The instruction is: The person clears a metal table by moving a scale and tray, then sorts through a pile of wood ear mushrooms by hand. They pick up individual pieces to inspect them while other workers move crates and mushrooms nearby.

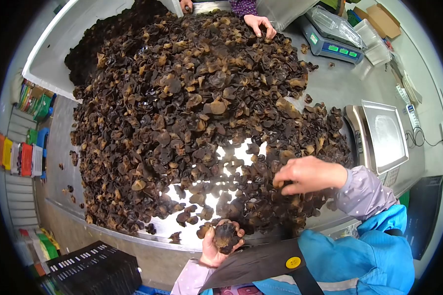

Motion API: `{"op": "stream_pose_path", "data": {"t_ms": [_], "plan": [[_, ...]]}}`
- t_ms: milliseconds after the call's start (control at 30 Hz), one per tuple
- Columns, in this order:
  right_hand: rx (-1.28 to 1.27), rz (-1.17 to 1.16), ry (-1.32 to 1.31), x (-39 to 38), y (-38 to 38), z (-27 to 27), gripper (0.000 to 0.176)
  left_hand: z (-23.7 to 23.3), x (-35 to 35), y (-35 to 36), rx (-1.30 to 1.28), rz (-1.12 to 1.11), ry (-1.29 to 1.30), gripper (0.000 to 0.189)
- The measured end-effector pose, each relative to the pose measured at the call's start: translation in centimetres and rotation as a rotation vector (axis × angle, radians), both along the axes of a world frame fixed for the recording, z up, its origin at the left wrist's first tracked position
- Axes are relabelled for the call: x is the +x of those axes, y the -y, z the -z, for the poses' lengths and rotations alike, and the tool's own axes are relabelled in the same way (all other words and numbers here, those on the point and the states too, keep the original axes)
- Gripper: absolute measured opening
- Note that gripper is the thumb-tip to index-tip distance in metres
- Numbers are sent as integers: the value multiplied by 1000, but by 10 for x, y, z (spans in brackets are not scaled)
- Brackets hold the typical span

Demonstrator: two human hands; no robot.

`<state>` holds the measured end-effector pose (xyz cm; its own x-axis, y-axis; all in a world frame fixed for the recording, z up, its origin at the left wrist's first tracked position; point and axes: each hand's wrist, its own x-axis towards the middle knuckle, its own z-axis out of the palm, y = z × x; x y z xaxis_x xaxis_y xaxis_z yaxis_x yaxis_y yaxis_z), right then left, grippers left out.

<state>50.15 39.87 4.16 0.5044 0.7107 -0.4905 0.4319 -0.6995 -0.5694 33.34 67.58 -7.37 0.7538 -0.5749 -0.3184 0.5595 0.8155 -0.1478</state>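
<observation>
A broad heap of dark brown wood ear mushrooms [182, 98] covers most of the metal table. My left hand [210, 251] is at the table's near edge, its fingers curled around a clump of wood ear mushrooms [225, 239]. Over the right part of the heap, my right hand [307, 175] has its thumb and fingers bent toward each other. What sits between those fingertips is hard to tell from the mushrooms behind. Bright table surface [182, 227] shows between scattered mushrooms near my left hand.
Across the heap, another person's hand [261, 25] rests at its far edge. A digital scale [330, 39] stands at the back right; a second scale [381, 135] is at the right. A white tub [47, 59] leans at the left. Black crates [93, 270] are stacked lower left.
</observation>
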Motion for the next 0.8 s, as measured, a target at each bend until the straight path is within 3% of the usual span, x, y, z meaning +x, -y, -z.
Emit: {"op": "stream_pose_path", "data": {"t_ms": [167, 400, 500, 533, 600, 700, 800], "plan": [[92, 200, 287, 25, 7, 9, 31, -4, -1, 1, 14, -18, 11, 45], [72, 563, 694, 87, 26, 71, 60, -3, -2, 2, 31, -30, -15, 44], [-154, 296, 646, 81, 19, 76, 68, -1, -2, 2, 25, -34, -15, 43], [-134, 191, 673, 70, 16, 71, 61, 0, -2, 2, -13, -52, -17, 43], [-41, 44, 454, 57, 27, 69, 46, 1, -3, 2, -55, -62, -22, 43], [-71, 23, 402, 35, 46, 48, 18, -2, 0, 1, -4, -31, -42, 44], [-102, 67, 391, 27, 74, 38, 15, -7, 2, 2, 174, 36, -48, 45]]}}
